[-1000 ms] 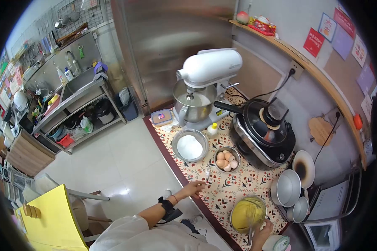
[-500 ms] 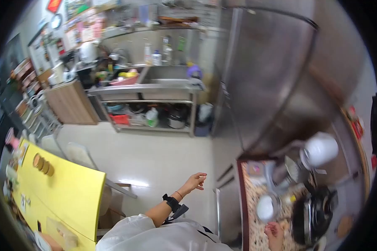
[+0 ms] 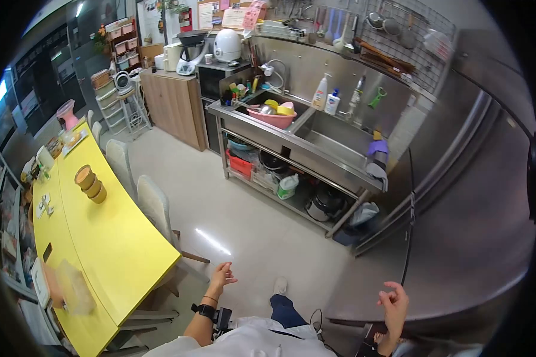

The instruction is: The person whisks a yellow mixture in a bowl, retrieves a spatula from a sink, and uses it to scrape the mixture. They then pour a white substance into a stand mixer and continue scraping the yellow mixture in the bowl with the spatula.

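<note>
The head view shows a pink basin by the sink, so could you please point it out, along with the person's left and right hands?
Pink basin (image 3: pixel 273 121): head view, on its outer wall.
Left hand (image 3: pixel 221 278): head view, middle of the hand.
Right hand (image 3: pixel 394 306): head view, middle of the hand.

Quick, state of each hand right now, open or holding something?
Left hand: open, loosely curled, nothing visible in it.
Right hand: open, partly curled, also empty.

Left grip (image 3: pixel 223 277), right grip (image 3: pixel 394 304) loosely curled
</note>
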`<move>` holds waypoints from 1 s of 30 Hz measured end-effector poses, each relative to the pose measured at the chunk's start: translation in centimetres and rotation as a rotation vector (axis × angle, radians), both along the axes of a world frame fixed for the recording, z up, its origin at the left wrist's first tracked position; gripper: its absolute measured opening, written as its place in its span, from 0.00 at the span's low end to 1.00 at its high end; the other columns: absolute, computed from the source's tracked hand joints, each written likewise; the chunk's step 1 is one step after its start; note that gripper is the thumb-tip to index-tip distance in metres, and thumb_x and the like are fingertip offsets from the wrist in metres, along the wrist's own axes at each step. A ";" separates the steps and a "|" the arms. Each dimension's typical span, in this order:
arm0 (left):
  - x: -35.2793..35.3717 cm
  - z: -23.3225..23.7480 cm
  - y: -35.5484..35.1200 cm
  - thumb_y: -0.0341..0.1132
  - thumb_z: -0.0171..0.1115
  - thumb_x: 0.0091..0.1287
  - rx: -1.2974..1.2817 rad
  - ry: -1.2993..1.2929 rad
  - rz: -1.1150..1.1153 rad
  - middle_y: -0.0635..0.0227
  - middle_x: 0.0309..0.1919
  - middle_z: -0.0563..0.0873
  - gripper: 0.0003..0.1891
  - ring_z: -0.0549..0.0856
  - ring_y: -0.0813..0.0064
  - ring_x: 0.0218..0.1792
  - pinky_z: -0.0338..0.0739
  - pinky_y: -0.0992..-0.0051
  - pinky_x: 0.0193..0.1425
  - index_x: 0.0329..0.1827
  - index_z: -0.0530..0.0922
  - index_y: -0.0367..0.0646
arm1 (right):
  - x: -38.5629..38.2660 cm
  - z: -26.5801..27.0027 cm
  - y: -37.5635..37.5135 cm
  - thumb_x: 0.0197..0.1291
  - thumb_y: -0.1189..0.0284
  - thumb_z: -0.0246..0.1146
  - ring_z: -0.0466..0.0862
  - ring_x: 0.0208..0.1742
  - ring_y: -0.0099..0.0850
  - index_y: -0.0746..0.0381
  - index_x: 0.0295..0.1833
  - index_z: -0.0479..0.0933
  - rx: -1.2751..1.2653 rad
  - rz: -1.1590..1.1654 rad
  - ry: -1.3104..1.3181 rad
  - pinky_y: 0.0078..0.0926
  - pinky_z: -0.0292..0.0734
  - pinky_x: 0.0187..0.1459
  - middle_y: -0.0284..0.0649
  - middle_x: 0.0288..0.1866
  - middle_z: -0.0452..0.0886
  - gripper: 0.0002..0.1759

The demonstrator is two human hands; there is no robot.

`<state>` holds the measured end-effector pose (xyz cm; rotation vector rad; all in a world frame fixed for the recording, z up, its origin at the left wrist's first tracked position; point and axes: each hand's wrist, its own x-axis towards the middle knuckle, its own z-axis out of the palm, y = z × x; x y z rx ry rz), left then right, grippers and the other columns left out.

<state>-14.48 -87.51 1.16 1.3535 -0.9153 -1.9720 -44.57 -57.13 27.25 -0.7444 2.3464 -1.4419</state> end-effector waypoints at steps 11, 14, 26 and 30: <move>-9.7 2.5 -16.8 0.42 0.52 0.65 -0.106 -0.077 0.259 0.73 0.22 0.69 0.17 0.73 0.81 0.24 0.82 0.69 0.30 0.51 0.72 0.41 | -21.4 4.2 -25.6 0.55 0.77 0.58 0.73 0.22 0.18 0.67 0.44 0.71 -0.231 0.075 0.289 0.15 0.67 0.26 0.32 0.18 0.73 0.10; -10.4 4.6 -19.0 0.42 0.51 0.65 -0.171 -0.009 0.320 0.74 0.22 0.69 0.17 0.73 0.82 0.24 0.82 0.71 0.30 0.51 0.72 0.42 | -23.9 5.5 -33.9 0.57 0.76 0.56 0.74 0.27 0.20 0.67 0.46 0.71 -0.430 0.143 0.423 0.17 0.69 0.30 0.34 0.24 0.74 0.11; -5.9 -0.5 -41.6 0.44 0.51 0.65 -0.044 0.134 0.853 0.75 0.25 0.70 0.17 0.72 0.81 0.25 0.81 0.70 0.34 0.52 0.71 0.46 | -28.8 7.1 -57.0 0.59 0.77 0.54 0.75 0.36 0.25 0.68 0.52 0.68 -0.599 0.038 0.962 0.20 0.71 0.38 0.40 0.38 0.75 0.15; -6.2 0.5 -53.0 0.45 0.52 0.65 -0.044 0.082 0.780 0.75 0.25 0.70 0.18 0.72 0.80 0.25 0.81 0.69 0.34 0.53 0.70 0.46 | -30.8 13.9 -63.9 0.60 0.78 0.52 0.74 0.45 0.29 0.70 0.57 0.62 -0.858 0.020 1.180 0.22 0.71 0.45 0.45 0.51 0.72 0.19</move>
